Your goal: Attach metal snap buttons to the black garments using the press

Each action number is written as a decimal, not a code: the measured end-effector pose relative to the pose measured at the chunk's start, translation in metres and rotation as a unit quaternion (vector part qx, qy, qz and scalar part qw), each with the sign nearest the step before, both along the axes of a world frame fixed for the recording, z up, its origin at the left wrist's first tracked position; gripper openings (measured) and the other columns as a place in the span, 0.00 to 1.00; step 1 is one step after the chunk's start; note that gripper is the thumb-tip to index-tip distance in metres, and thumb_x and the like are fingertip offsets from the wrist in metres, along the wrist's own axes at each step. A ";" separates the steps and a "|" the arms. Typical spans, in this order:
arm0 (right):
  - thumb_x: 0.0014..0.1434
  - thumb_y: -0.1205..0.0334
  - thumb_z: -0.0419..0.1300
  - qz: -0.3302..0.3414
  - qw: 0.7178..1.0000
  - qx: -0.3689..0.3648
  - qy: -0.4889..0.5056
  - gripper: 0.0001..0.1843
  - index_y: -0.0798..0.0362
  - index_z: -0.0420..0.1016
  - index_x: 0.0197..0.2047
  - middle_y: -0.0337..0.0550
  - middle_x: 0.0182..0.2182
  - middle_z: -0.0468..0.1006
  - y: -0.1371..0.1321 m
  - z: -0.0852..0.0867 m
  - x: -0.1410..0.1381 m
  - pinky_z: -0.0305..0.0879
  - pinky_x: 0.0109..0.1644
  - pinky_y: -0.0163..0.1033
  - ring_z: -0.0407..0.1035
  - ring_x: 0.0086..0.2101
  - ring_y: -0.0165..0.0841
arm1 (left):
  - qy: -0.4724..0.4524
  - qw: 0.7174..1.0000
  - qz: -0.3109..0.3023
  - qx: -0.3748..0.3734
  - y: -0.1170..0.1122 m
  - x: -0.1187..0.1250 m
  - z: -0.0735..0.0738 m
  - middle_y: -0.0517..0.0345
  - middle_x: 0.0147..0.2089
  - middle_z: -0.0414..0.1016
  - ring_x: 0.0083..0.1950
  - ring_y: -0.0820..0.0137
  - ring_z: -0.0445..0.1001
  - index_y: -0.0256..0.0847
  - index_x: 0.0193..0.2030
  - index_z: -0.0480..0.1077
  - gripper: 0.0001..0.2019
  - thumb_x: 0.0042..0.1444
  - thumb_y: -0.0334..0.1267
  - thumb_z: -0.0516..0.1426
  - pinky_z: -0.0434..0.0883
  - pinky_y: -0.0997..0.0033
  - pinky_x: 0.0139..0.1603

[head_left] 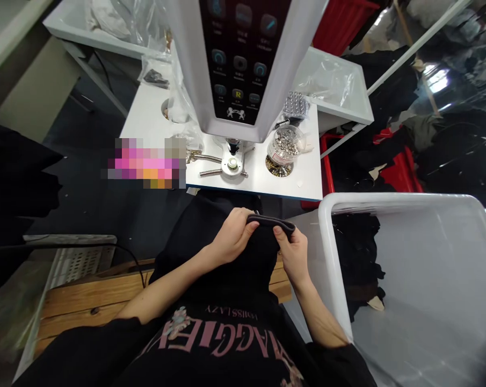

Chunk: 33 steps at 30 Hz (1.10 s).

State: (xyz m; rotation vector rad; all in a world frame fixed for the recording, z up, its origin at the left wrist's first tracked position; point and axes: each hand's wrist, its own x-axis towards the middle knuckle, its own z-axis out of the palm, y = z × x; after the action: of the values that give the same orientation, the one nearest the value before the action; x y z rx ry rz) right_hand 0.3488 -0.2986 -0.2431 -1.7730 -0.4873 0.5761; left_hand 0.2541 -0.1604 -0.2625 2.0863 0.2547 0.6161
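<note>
A dark, folded band of material (271, 221) with a looped right end is stretched sideways above my lap. Its left end is pinched between the thumb and fingers of my left hand (235, 235). My right hand (294, 251) grips the looped right end, thumb on the near side. Whether it is fabric or leather I cannot tell. Just beyond my hands stands a white press machine (262, 126) with a dark button panel (243, 59). Under its head is a small round die (232, 164) on a metal base, apart from the band.
On the white worktable (251, 188), a clear tub of metal fasteners (286, 144) stands by a hole holding brass-coloured pieces (279, 169). A large white bin (420, 258) with dark pieces (357, 252) is at my right. A wooden bench (81, 303) lies under me.
</note>
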 end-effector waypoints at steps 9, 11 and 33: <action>0.61 0.46 0.53 -0.108 0.989 0.076 0.061 0.19 0.55 0.67 0.32 0.38 0.27 0.68 0.006 -0.024 -0.012 0.62 0.35 0.34 0.63 0.29 0.28 | 0.063 0.998 -0.015 -0.015 -0.002 0.001 0.000 0.50 0.37 0.72 0.38 0.65 0.71 0.38 0.41 0.62 0.19 0.66 0.50 0.39 0.69 0.64 0.40; 0.61 0.47 0.53 -0.116 0.988 0.084 0.057 0.19 0.55 0.67 0.31 0.37 0.26 0.67 0.006 -0.023 -0.012 0.61 0.33 0.33 0.62 0.28 0.27 | 0.062 0.998 -0.014 -0.025 -0.002 0.000 0.001 0.51 0.36 0.72 0.37 0.65 0.72 0.39 0.41 0.62 0.19 0.66 0.50 0.39 0.70 0.65 0.39; 0.64 0.51 0.49 0.060 0.998 0.025 -0.016 0.19 0.54 0.64 0.26 0.35 0.21 0.59 0.008 -0.015 0.000 0.54 0.27 0.33 0.54 0.23 0.26 | 0.075 0.990 0.033 -0.115 0.009 -0.019 -0.018 0.55 0.34 0.70 0.35 0.67 0.72 0.40 0.42 0.60 0.15 0.65 0.48 0.43 0.68 0.69 0.37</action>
State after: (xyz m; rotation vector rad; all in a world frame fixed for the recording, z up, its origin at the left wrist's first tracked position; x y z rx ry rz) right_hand 0.3488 -0.2905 -0.2580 -1.7153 -0.6291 0.6150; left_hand 0.2350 -0.1519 -0.2802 1.9083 0.4604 0.4468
